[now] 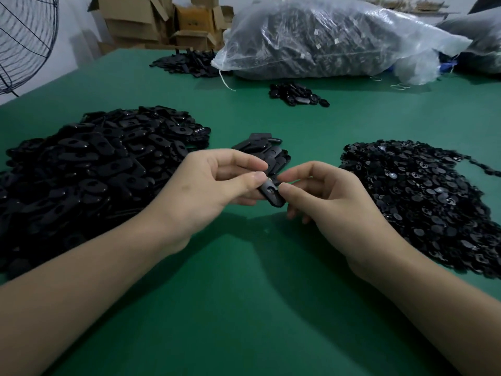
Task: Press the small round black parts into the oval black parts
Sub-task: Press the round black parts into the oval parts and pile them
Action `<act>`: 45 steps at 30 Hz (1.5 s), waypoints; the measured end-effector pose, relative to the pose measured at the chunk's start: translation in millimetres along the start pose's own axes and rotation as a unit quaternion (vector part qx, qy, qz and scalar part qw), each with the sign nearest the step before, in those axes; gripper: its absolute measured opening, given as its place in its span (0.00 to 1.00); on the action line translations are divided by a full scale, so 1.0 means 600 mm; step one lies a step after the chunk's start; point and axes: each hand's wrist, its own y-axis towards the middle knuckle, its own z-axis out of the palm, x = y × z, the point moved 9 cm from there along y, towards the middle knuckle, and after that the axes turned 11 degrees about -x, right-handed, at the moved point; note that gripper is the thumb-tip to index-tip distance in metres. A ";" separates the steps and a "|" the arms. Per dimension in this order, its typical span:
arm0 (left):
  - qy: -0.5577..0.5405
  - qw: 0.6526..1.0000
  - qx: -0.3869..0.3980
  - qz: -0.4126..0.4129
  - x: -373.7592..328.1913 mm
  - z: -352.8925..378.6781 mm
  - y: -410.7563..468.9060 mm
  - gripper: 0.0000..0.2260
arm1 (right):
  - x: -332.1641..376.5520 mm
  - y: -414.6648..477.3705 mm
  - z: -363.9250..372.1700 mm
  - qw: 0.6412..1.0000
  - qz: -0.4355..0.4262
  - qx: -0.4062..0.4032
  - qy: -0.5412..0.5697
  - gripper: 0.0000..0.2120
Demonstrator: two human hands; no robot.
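My left hand (214,180) and my right hand (322,194) meet above the green table (244,294), both pinching one oval black part (272,192). The part is tilted, and a round hole shows in its upper end between my thumbs. Whether a small round part sits in that hole is hidden by my fingertips. A big heap of oval black parts (89,169) lies to the left. A spread of small round black parts (423,196) lies to the right. A small stack of oval parts (267,150) sits just behind my hands.
A large clear plastic bag of black parts (333,36) lies at the far side. Two smaller piles of black parts (295,93) (187,62) sit near it. Cardboard boxes (151,20) stand behind the table, and a wire fan guard (24,39) is at far left.
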 end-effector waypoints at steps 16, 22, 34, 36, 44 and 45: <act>-0.054 0.997 0.049 0.029 0.012 0.017 -0.015 0.15 | -0.007 -0.001 -0.007 0.990 0.072 -0.004 0.124 0.07; -0.057 0.996 0.054 0.032 0.012 0.020 -0.014 0.15 | -0.002 -0.004 -0.003 0.991 0.070 -0.002 0.113 0.09; -0.130 0.990 0.040 -0.026 0.016 0.016 -0.011 0.17 | 0.060 0.024 -0.084 0.862 -0.173 -0.117 -0.462 0.10; -0.133 0.990 0.043 -0.031 0.015 0.018 -0.012 0.17 | 0.048 0.034 -0.093 0.807 -0.150 -0.100 -0.563 0.16; -0.138 0.989 0.051 -0.035 0.013 0.021 -0.014 0.17 | 0.048 0.038 -0.105 0.775 -0.113 -0.089 -0.616 0.14; -0.138 0.988 0.051 -0.036 0.013 0.021 -0.014 0.17 | 0.050 0.038 -0.105 0.779 -0.112 -0.090 -0.611 0.14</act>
